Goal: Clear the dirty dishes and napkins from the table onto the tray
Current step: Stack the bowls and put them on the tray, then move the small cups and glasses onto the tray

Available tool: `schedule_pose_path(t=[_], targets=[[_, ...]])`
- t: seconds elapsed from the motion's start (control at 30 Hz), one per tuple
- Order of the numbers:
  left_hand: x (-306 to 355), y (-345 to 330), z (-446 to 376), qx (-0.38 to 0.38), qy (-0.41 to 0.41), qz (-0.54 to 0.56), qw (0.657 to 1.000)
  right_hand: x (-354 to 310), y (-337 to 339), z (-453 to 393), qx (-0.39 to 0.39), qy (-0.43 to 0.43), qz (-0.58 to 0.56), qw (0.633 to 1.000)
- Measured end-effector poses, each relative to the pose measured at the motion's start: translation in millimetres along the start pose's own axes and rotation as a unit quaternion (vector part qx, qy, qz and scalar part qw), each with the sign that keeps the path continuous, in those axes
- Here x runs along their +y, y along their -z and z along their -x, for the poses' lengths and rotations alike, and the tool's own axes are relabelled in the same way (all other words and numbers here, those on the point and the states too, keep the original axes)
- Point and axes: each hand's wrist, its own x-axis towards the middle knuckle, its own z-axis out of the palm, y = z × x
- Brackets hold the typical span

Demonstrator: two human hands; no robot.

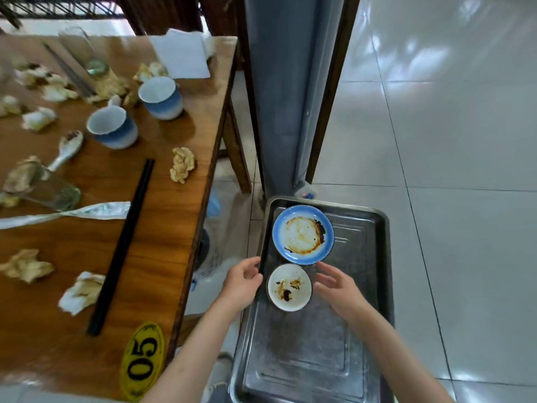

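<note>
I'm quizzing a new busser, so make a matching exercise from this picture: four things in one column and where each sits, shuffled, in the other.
Things:
1. blue-rimmed plate
2. black chopsticks
3. small white dish
4. yellow number tag

Places:
A. tray, between the two hands
B. table's near corner
C. far end of the tray
D. middle of the table, among crumpled napkins

Pairs: 1-C, 2-D, 3-A, 4-B

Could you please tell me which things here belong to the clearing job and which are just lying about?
Job: tray; blue plate and white dish, both on it; two cups, spoon, chopsticks, crumpled napkins, glass on the table.
Lying about: table number tag, white paper.
</note>
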Motion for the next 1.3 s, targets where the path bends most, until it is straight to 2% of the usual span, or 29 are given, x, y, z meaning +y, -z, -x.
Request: schedule_pose_path(t=[0.13, 0.23, 0.37, 0.47, 0.7, 0.83, 0.97, 1.13, 1.3], targets=[[32, 30, 40, -0.043, -0.045, -0.011, 0.998, -36, -16, 39, -0.027, 0.052, -0.028, 0.998], [54, 66, 76, -0.045, -0.083, -0.012, 0.995, -66, -30, 68, -0.058, 0.08, -0.01, 0.995], [74, 123, 119, -0.012, -0.11, 0.005, 0.994, -109, -48, 97, -0.094, 0.109, 0.044, 0.989], [80, 169, 144, 0.043, -0.13, 0.007, 0.991, -138, -63, 117, -0.118, 0.138, 0.087, 0.979], [72, 272, 181, 0.144, -0.153, 0.027, 0.977, -196, -120, 147, -0.119, 0.194, 0.175, 0.958], [64, 330, 189, 0.177, -0.162, 0.017, 0.971, -224, -172, 154, -0.093, 0.217, 0.213, 0.948], [62, 383, 182, 0.171, -0.187, 0.002, 0.967, -244, -228, 153, -0.058, 0.217, 0.217, 0.95], [75, 430, 151, 0.131, -0.221, -0.053, 0.965, -263, -282, 144, 0.0, 0.216, 0.228, 0.949], [96, 443, 108, 0.086, -0.243, -0.098, 0.961, -278, -303, 132, 0.057, 0.211, 0.22, 0.951]])
